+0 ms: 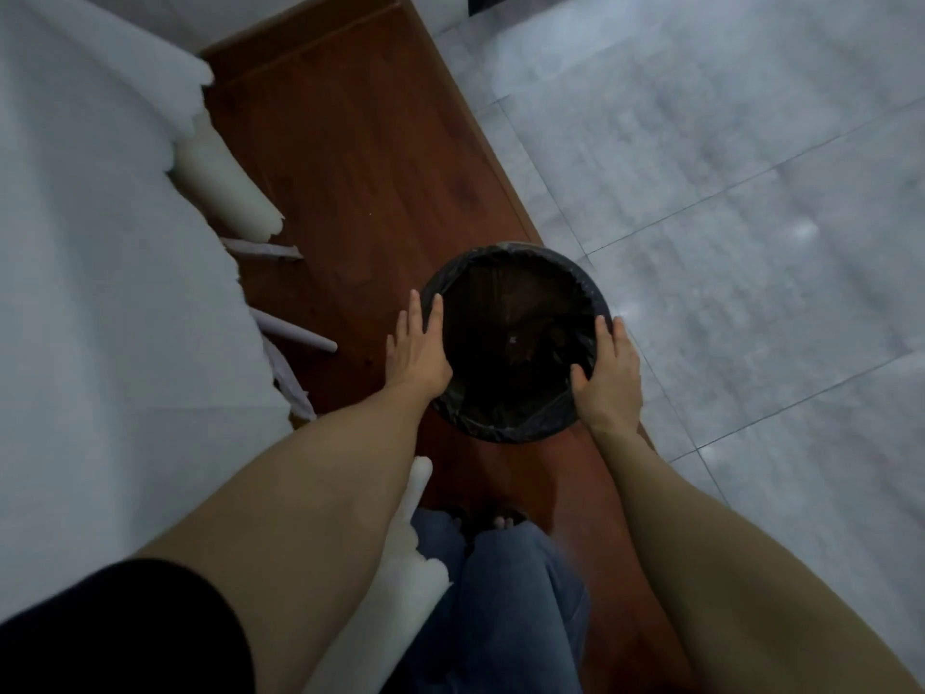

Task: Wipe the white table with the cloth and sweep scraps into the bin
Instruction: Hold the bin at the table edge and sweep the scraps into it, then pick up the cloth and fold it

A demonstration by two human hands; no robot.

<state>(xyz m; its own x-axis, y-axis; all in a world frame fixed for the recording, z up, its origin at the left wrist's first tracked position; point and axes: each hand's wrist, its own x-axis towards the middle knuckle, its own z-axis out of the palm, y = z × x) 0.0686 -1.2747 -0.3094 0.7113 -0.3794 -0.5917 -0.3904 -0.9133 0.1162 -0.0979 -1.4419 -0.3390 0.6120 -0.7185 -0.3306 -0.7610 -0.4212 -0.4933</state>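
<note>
Flanking the round black bin [515,343] lined with a black plastic bag, 2 bare hands touched its rim: the left hand [418,350] lay flat with straight fingers, the right hand [610,375] curled its fingers round the rim. It stood on the reddish-brown wooden floor strip [360,157], beside the white worktop [90,273].

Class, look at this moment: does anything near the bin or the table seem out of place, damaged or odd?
Yes. White rolled paper pieces stick out from under the white table onto the brown floor, loose and at mixed angles. The black-lined bin stands upright, with the left hand and right hand on its rim.
</note>
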